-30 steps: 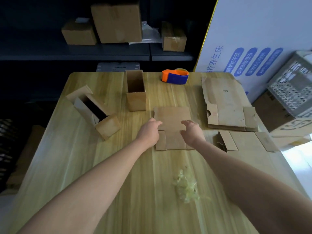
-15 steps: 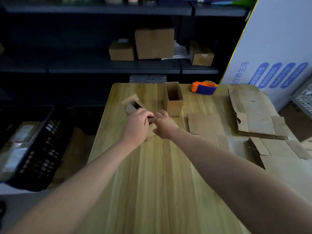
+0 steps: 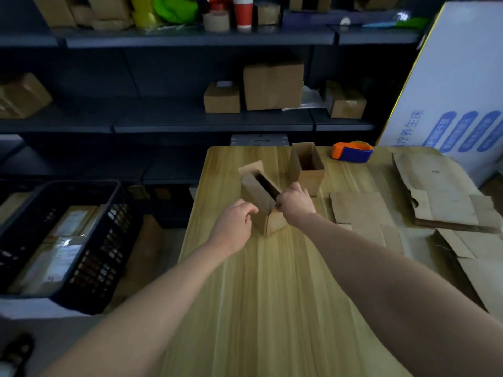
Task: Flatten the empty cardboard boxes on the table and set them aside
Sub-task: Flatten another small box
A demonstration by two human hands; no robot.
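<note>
Toward the left side of the wooden table (image 3: 272,295), the left hand (image 3: 234,227) has its fingers loosely bent and holds nothing, its tips just beside the near wall of a narrow open cardboard box (image 3: 258,197); contact is unclear. The right hand (image 3: 295,205) curls its fingers over that box's right rim. Just behind stands a second open box (image 3: 307,172), upright. Flattened cardboard (image 3: 362,213) lies to the right, and a tape dispenser (image 3: 352,153) sits at the far edge

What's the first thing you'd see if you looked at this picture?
The small open box on the wooden table stands out: the right hand grips its rim and the left hand touches its side. Flattened cardboard lies to the right, and an orange-and-blue tape dispenser sits at the far edge.
</note>
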